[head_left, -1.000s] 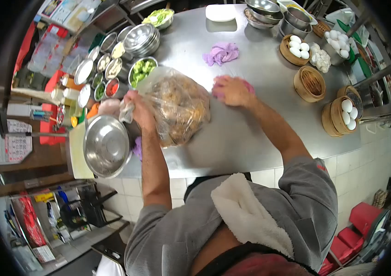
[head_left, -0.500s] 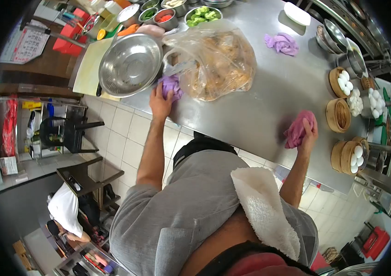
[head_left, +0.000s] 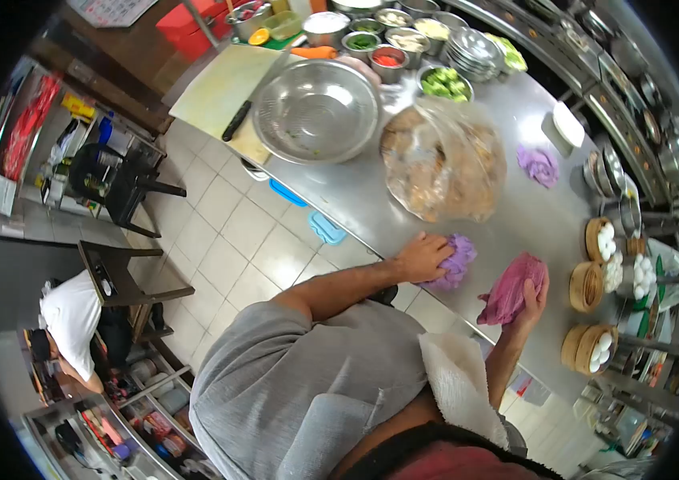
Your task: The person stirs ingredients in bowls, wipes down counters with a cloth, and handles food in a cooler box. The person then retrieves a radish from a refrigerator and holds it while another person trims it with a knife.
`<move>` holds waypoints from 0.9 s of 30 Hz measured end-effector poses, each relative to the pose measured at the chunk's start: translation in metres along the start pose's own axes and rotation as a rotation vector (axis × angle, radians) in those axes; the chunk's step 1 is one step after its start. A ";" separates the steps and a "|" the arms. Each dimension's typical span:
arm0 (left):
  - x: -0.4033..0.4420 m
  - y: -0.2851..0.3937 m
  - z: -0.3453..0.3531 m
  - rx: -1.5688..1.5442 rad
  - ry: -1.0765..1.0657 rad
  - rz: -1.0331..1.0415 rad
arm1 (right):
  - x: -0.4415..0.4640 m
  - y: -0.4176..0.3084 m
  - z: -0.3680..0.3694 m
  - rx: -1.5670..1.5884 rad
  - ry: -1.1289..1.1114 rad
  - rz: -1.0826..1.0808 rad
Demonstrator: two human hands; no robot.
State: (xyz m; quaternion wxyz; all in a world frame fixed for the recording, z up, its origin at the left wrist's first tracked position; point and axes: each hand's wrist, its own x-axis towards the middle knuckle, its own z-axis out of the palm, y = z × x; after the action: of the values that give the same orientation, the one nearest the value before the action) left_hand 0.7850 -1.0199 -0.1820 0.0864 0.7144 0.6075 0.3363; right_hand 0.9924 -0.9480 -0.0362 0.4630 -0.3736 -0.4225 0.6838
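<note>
My left hand (head_left: 422, 258) is closed on a crumpled purple cloth (head_left: 457, 260) at the front edge of the steel table (head_left: 355, 192). To its right, my right hand (head_left: 530, 304) grips a pink cloth (head_left: 511, 290), also near that edge. Beyond my left hand lies a large clear plastic bag (head_left: 443, 160) full of brownish food. A perforated steel bowl (head_left: 315, 112) stands left of the bag, beside a cutting board (head_left: 223, 92) with a black-handled knife (head_left: 236, 121). Another purple cloth (head_left: 539, 166) lies right of the bag.
Steel bowls of cut vegetables, including a green one (head_left: 445, 83), line the far side. A white tray (head_left: 568, 125) is at the back right. Bamboo steamers (head_left: 587, 287) and eggs (head_left: 599, 352) stand at the right. A person in a white shirt (head_left: 71, 320) is at lower left.
My left hand let go of the bag, took the purple cloth from beside the bowl and moved it right along the edge. My right hand drew the pink cloth toward the front edge. The view has turned.
</note>
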 end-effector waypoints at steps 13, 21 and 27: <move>-0.164 -0.114 -0.235 -0.195 0.267 -0.304 | -0.060 0.098 0.290 0.156 -0.432 0.051; -0.275 -0.161 -0.394 -1.550 0.745 -0.547 | -0.099 0.219 0.532 0.341 -0.770 0.450; -0.341 -0.255 -0.478 -1.218 1.088 -0.822 | -0.083 0.309 0.670 0.195 -0.997 0.472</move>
State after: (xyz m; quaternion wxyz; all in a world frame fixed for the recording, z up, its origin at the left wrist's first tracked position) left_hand 0.2862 -1.4092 -0.0832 0.2631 0.0157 0.4885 0.8318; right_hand 0.3143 -1.2478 -0.0682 0.0740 -0.0449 -0.4301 0.8986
